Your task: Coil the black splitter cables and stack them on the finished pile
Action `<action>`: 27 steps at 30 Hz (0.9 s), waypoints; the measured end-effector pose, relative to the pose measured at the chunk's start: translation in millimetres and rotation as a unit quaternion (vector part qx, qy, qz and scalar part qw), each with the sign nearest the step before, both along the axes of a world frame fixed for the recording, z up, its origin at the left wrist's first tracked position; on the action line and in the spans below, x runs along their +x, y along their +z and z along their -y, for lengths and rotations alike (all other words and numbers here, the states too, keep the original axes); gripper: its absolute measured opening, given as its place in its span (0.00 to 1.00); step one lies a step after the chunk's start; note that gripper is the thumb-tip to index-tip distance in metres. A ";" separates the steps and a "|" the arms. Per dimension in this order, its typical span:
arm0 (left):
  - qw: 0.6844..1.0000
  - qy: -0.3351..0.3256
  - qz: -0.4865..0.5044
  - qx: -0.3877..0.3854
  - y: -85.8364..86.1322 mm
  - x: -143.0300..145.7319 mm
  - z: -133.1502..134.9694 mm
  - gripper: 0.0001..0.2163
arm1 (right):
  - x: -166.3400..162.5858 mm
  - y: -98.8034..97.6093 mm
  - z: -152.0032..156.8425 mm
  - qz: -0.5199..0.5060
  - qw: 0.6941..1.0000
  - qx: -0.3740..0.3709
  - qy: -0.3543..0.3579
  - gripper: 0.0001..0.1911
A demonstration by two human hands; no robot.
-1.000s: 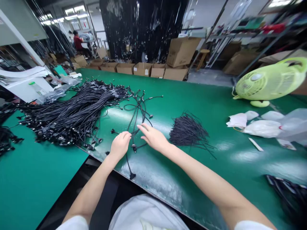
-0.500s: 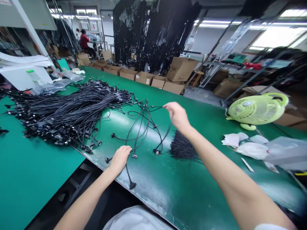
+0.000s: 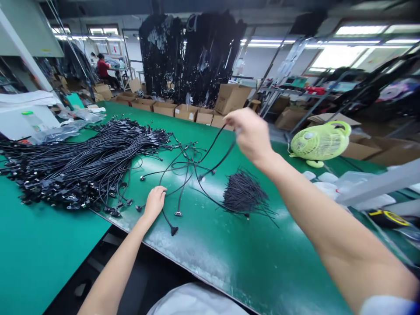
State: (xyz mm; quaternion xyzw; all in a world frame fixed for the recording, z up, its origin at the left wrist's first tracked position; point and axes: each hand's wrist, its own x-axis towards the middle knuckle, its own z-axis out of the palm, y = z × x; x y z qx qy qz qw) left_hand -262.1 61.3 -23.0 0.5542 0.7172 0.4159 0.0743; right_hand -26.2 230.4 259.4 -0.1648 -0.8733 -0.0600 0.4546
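Note:
Several thin black cables [image 3: 179, 199] with small plug ends lie loosely crossed on the green table [image 3: 229, 258]. My right hand [image 3: 251, 133] is raised above them, closed on a black cable [image 3: 215, 142] that hangs in a loop from its fingers. My left hand [image 3: 154, 203] rests low near the table's front edge, fingers curled together on a cable that runs beneath them; the fingertips are partly hidden. A flared black connector [image 3: 174, 230] lies just in front of it. Right of the loose cables is a pile of short black strands [image 3: 244, 192].
A large heap of black cables [image 3: 108, 146] covers the table's left side. A green fan [image 3: 321, 142], plastic bags [image 3: 354, 183] and a tape measure [image 3: 389, 218] lie to the right. Cardboard boxes [image 3: 185, 112] line the far edge. A person in red [image 3: 103, 69] sits far back.
My right hand has risen, lifting its cable higher off the table. My left hand stays at the cables. The head view has shifted, so the fan and heap appear further left.

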 end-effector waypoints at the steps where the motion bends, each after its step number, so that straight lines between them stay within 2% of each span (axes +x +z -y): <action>1: 1.000 0.002 0.014 0.007 2.9 2.9 1.8 0.10 | 2.9 1.7 0.7 -0.052 0.999 0.004 -0.009 0.16; 2: 0.999 0.005 0.030 0.015 7.0 6.5 3.7 0.10 | 6.1 3.9 2.0 -0.085 0.996 0.012 -0.013 0.15; 4: 0.997 0.009 0.065 0.034 20.1 16.0 7.6 0.12 | 11.8 8.4 7.6 -0.071 0.997 0.026 -0.004 0.14; 6: 0.993 -0.001 0.102 0.053 41.1 30.2 11.8 0.17 | 14.6 10.2 16.3 -0.020 0.999 0.043 0.005 0.14; 8: 0.981 -0.054 0.165 0.082 68.5 51.3 16.5 0.21 | 12.8 7.4 26.1 0.011 0.998 0.068 -0.007 0.15; 11: 0.922 -0.235 0.285 0.113 110.3 94.7 24.4 0.26 | 2.6 -2.3 35.6 0.115 0.986 0.103 -0.055 0.16; 13: 0.873 -0.343 0.341 0.068 131.5 123.1 30.6 0.28 | -4.9 -9.1 34.3 0.175 0.975 0.103 -0.093 0.16; 14: 0.849 -0.370 0.376 0.034 139.8 133.5 34.3 0.24 | -7.4 -12.4 30.5 0.198 0.969 0.098 -0.109 0.16; 16: 0.798 -0.384 0.465 -0.008 154.1 140.7 44.6 0.13 | -8.2 -20.2 17.1 0.237 0.958 0.063 -0.148 0.16; 18: 0.746 -0.365 0.555 0.031 168.3 127.3 59.1 0.11 | -3.2 -32.3 -0.9 0.278 0.940 -0.009 -0.196 0.16; 20: 0.692 -0.342 0.620 0.140 183.3 98.8 76.1 0.09 | 5.5 -49.7 -17.0 0.317 0.917 -0.085 -0.227 0.15; 22: 0.638 -0.333 0.654 0.233 196.4 67.0 91.5 0.08 | 12.9 -68.0 -25.4 0.343 0.902 -0.133 -0.225 0.10; 23: 0.622 -0.338 0.657 0.260 200.9 53.4 97.7 0.08 | 14.8 -75.0 -26.4 0.344 0.902 -0.145 -0.219 0.09; 25: 0.621 -0.344 0.647 0.279 204.3 34.2 105.8 0.08 | 13.8 -79.8 -23.7 0.317 0.911 -0.156 -0.213 0.10; 27: 0.652 -0.319 0.630 0.274 200.2 24.9 108.5 0.06 | 9.0 -70.0 -19.3 0.255 0.930 -0.147 -0.219 0.16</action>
